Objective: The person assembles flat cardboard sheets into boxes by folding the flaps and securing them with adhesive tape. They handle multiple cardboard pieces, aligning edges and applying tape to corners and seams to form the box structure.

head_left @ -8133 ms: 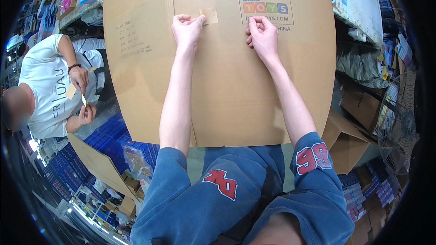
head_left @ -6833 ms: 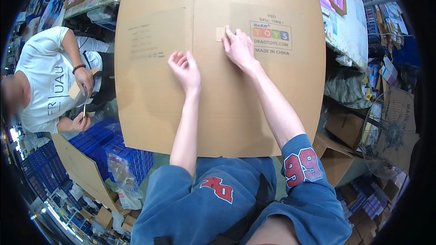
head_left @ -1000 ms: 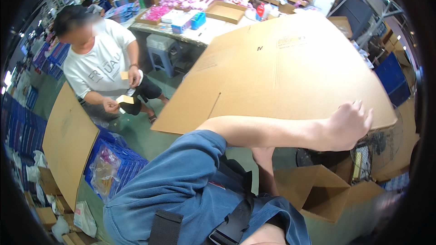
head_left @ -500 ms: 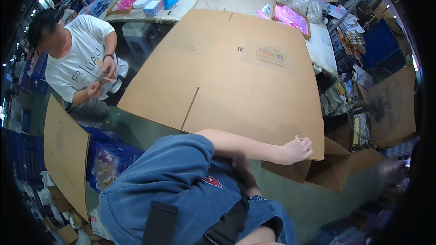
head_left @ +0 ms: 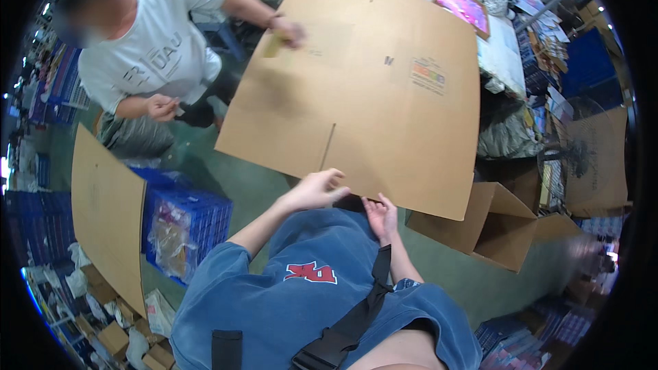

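A large flattened cardboard carton (head_left: 391,130) lies on the table in front of me, printed side up, its near edge jutting toward my body. At that edge, by the slit, my left hand (head_left: 317,190) hovers with bent fingers, thumb apart and nothing visible in it. Just right of it, my right hand (head_left: 381,216) is open, palm turned up, its fingertips at the carton's near edge. A co-worker's hand (head_left: 289,33) reaches over the carton's far left part with a blurred yellowish thing. The co-worker's other hand (head_left: 162,107) pinches something small.
Another cardboard sheet (head_left: 110,212) leans at the left beside blue crates (head_left: 195,226). An open cardboard box (head_left: 500,226) stands on the floor to the right, near a fan (head_left: 579,147). A box of pink packets (head_left: 462,8) sits on the table (head_left: 504,55).
My left hand has come back from the carton's near right corner to the middle of its near edge. My right hand has risen to that edge. The co-worker has stretched an arm over the carton.
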`<state>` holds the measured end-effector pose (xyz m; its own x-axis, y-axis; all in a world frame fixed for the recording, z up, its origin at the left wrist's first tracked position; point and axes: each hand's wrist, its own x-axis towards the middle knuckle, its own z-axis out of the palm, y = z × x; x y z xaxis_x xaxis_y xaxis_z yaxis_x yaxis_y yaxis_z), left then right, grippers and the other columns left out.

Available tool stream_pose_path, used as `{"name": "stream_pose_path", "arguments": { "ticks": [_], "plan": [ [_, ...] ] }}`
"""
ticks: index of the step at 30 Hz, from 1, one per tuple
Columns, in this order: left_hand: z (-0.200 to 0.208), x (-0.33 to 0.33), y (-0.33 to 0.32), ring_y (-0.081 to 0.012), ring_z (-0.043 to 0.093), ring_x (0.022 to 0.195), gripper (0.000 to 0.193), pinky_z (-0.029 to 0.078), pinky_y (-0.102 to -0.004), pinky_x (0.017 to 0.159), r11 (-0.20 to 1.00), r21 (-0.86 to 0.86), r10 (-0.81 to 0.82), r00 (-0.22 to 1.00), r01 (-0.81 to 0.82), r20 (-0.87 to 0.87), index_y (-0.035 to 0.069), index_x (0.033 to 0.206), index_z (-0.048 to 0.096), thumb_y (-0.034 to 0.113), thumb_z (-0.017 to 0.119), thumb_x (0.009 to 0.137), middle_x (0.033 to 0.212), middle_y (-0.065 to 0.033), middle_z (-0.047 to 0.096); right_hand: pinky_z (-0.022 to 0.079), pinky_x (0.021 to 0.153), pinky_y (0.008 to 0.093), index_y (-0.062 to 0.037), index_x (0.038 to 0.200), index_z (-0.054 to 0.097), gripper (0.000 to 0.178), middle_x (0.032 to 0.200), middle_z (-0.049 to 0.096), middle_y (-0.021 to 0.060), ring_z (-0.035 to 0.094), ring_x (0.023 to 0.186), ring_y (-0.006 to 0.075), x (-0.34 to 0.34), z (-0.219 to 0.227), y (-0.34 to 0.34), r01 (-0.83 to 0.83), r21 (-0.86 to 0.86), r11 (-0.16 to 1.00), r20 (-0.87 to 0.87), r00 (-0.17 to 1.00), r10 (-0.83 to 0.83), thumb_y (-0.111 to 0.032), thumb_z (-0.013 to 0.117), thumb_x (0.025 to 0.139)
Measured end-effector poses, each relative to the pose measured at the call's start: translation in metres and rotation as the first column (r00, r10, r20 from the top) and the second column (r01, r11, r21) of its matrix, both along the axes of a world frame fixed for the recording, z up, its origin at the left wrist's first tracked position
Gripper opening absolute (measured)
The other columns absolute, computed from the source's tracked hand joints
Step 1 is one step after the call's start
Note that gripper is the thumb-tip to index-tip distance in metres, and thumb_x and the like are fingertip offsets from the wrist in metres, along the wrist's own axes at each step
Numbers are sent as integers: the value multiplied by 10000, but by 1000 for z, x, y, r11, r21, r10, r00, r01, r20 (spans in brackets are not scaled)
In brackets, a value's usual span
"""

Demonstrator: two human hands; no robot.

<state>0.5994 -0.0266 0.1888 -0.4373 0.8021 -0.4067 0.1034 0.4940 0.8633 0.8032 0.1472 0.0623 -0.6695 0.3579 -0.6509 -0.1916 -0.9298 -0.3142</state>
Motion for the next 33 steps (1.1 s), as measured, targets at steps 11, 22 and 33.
{"name": "stream_pose_path", "arguments": {
  "ticks": [11, 22, 33],
  "plan": [
    [-73, -47, -67, -229, 663, 1082, 521, 518, -359, 952, 834, 102, 551, 811, -542, -197, -25, 1292, 589, 348, 719, 951, 1151, -159, 697, 600, 701, 307, 26, 1070, 681, 394, 1023, 749, 158, 749, 825, 223, -88, 43, 70, -859, 427, 283, 686, 512, 518, -344, 549, 1036],
    [-126, -183, 131, -414, 296, 1485, 587, 229, -521, 1225, 997, 67, 83, 677, -49, -732, -14, 1465, 432, 315, 585, 1003, 1556, -262, 375, 198, 1238, 494, -14, 1454, 489, 632, 1561, 408, 201, 306, 1483, 400, -333, -20, 129, -523, 578, -627, 568, 809, -151, -416, 601, 980],
    [-146, -215, 215, -252, 612, 1000, 389, 497, -373, 871, 845, 497, 483, 683, -199, -547, 33, 1238, 630, 18, 753, 869, 1072, -105, 659, 207, 1221, 538, -91, 1196, 671, 363, 1466, 522, 159, 362, 1461, 369, -342, -24, 187, -409, 783, -469, 455, 890, -18, -253, 723, 876]
  ]
}}
